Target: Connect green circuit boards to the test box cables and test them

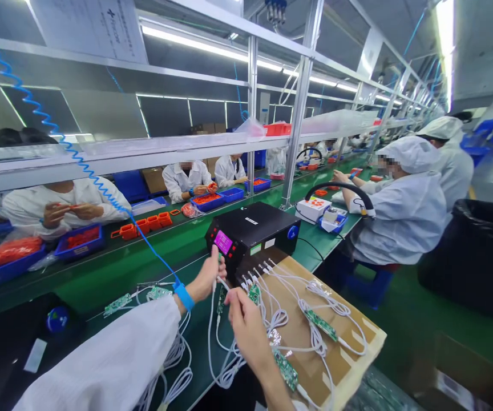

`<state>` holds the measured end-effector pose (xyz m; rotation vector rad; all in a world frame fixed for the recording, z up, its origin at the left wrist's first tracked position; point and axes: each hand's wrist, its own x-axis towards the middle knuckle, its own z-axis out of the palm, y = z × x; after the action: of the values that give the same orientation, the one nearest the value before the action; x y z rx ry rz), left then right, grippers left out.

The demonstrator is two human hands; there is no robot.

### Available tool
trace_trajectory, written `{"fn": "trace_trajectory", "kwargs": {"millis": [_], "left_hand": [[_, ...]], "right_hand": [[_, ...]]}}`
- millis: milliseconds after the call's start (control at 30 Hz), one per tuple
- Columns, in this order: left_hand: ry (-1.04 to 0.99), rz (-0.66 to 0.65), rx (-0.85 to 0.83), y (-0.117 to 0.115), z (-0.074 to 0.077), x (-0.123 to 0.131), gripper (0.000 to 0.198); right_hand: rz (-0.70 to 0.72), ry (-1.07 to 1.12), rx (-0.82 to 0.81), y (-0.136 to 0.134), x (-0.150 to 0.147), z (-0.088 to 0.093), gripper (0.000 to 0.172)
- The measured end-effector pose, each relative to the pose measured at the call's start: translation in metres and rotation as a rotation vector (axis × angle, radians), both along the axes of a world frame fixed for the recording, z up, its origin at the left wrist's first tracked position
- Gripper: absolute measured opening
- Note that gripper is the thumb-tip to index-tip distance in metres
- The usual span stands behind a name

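Observation:
My left hand [209, 274], wearing a blue wrist strap [184, 297], is closed around a green circuit board [219, 258], mostly hidden by the fingers, in front of the black tester box [255, 228] with its lit purple screen [223, 242]. Just below and to the right, my right hand [246, 322] pinches a white cable [224, 283] close to the left hand. Whether the cable's plug sits in the board is hidden. Another green board [221, 299] hangs on a cable between the hands.
White cables [272, 268] run from the tester over a cardboard sheet [349, 285], among boards [321, 325]. More boards [117, 305] and coiled cables lie left. A blue coiled cord [152, 248] reaches my strap. Co-workers in white sit across the conveyor [165, 245] and at right.

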<state>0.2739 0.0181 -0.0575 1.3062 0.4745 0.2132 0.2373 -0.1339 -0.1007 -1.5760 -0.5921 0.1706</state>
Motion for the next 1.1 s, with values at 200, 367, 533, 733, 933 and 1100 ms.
{"fn": "trace_trajectory", "kwargs": {"millis": [200,367,533,733,933,1100], "left_hand": [[-0.074,0.083,-0.16,-0.001,0.001,-0.003,0.07],[-0.083,0.249,-0.085,0.008,-0.007,0.006,0.066],[-0.04,0.396,0.072,0.065,0.0,0.019,0.059],[0.307,-0.045,0.267,0.064,-0.039,-0.005,0.043],[0.392,-0.227,0.456,0.049,-0.061,-0.011,0.044],[0.371,-0.223,0.623,0.048,-0.065,-0.005,0.044]], "right_hand": [[-0.076,0.017,-0.134,0.034,-0.012,-0.015,0.035],[-0.057,-0.131,-0.453,0.045,-0.006,-0.017,0.032],[0.004,-0.185,-0.76,0.049,-0.014,-0.03,0.032],[0.03,-0.074,-0.869,0.072,-0.004,-0.036,0.028],[-0.093,-0.182,-0.813,0.062,0.006,-0.028,0.03],[-0.094,-0.14,-0.944,0.069,0.032,-0.026,0.032]]}}
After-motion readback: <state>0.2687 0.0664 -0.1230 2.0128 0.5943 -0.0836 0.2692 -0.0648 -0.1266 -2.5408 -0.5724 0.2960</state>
